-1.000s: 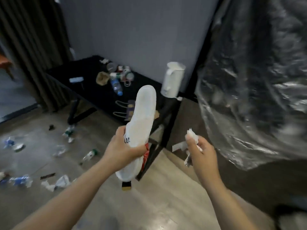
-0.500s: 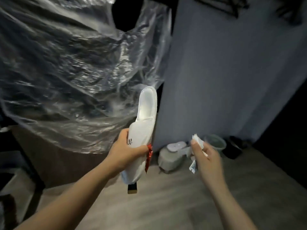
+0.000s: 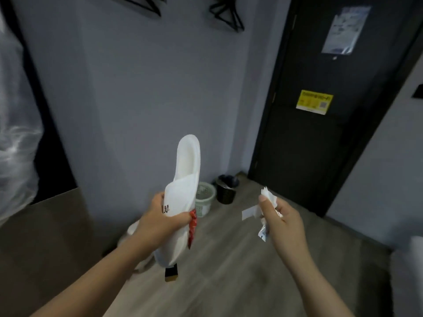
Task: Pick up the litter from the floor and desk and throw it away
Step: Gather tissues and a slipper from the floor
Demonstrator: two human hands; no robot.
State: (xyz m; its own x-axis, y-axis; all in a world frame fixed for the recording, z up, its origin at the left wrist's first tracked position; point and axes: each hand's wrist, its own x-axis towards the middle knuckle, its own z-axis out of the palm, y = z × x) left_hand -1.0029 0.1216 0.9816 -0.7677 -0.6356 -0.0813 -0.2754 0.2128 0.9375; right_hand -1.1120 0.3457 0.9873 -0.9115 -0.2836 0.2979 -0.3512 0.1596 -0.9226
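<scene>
My left hand [image 3: 160, 221] grips a white disposable slipper [image 3: 185, 179], held upright with its heel up. A red wrapper [image 3: 192, 227] and a small black-and-gold item [image 3: 171, 272] are clamped in the same hand, against the slipper. My right hand [image 3: 282, 219] holds a bunch of white paper scraps and wrappers [image 3: 266, 208] between thumb and fingers. Two bins stand on the floor by the grey wall: a pale green bin [image 3: 204, 200] just behind the slipper and a small black bin [image 3: 226, 191] to its right.
A black door [image 3: 320, 133] with a yellow sticker is at the right. Clear plastic sheeting [image 3: 16, 138] hangs at the left edge. A brown cabinet top [image 3: 45, 225] lies lower left. A white appliance [image 3: 135, 232] sits on the wood floor behind my left arm.
The view has swung right, from the littered desk past the plastic sheeting to the wall, the bins and the door. Both hands keep the same hold on their litter.
</scene>
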